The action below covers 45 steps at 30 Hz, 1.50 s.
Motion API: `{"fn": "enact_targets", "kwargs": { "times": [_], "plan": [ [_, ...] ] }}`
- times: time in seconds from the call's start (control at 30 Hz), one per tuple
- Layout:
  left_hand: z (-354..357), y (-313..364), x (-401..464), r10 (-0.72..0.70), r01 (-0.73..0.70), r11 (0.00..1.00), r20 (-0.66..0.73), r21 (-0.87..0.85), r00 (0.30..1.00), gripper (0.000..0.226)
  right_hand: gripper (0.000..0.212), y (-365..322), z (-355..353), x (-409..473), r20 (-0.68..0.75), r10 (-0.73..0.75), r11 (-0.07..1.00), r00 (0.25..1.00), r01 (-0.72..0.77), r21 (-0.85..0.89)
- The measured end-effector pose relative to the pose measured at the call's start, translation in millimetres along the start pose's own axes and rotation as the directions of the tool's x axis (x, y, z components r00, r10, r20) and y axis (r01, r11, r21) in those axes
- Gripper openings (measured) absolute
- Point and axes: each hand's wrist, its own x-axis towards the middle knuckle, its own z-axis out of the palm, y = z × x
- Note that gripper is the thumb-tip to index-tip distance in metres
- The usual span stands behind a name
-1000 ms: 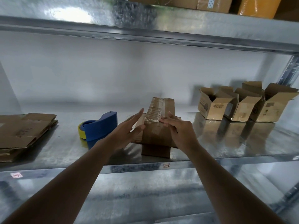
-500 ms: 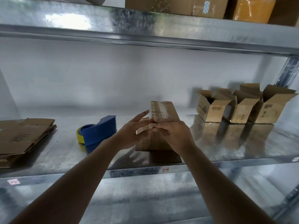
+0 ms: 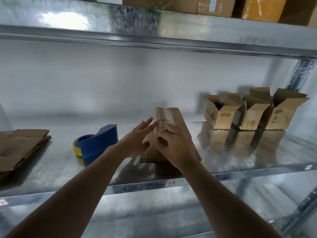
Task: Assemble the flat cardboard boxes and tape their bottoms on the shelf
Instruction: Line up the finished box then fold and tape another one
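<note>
A small cardboard box (image 3: pixel 173 117) stands bottom-up at the middle of the metal shelf (image 3: pixel 240 158), with clear tape along its centre seam. My left hand (image 3: pixel 137 140) lies against the box's left side, fingers straight and reaching to the top edge. My right hand (image 3: pixel 175 145) rests on the near part of the taped seam, fingers bent down onto the tape. A blue tape dispenser (image 3: pixel 97 141) with a yellow roll sits on the shelf just left of my left hand. A stack of flat cardboard boxes (image 3: pixel 20 146) lies at the far left.
Three assembled boxes (image 3: pixel 253 112) with open top flaps stand at the back right of the shelf. Above runs another metal shelf (image 3: pixel 154 26) carrying cardboard parcels. A shelf post (image 3: pixel 300 74) rises at the right. A lower shelf shows beneath my arms.
The box has been turned so that its taped seam runs away from me. My right hand has slid toward me along the tape, and my left hand has shifted up the box's left side.
</note>
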Motion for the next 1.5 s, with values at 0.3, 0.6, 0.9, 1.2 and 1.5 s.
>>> {"fn": "enact_targets", "kwargs": {
  "times": [0.3, 0.6, 0.9, 1.2, 1.5],
  "plan": [
    [1.8, -12.2, 1.7, 0.016, -0.015, 1.000, -0.019, 0.024, 1.000, 0.095, 0.024, -21.0, 17.6, 6.7, -0.111, 0.107, 0.979, 0.988, -0.124, -0.161],
    [9.4, -23.4, 0.5, 0.009, -0.010, 0.999, -0.004, -0.039, 1.000, 0.087, 0.022, -23.1, 24.5, 7.7, -0.117, 0.198, 0.973, 0.973, -0.210, -0.101],
    [12.7, -21.4, -2.9, -0.066, 0.066, 0.998, 0.089, 0.008, 0.994, 0.082, 0.059, -15.3, 21.3, 4.1, 0.020, 0.262, 0.892, 0.965, -0.234, -0.387],
    [3.5, -23.4, -13.6, -0.170, 0.165, 0.985, 0.163, 0.047, 0.972, 0.069, 0.053, -12.9, 5.1, 16.2, -0.065, 0.306, 0.890, 0.950, -0.310, -0.334],
    [-0.8, -4.6, -7.9, -0.258, 0.260, 0.966, 0.157, 0.008, 0.953, 0.057, 0.043, -17.9, -36.6, 38.6, -0.261, 0.639, 0.769, 0.723, -0.608, 0.198]
  ]
}}
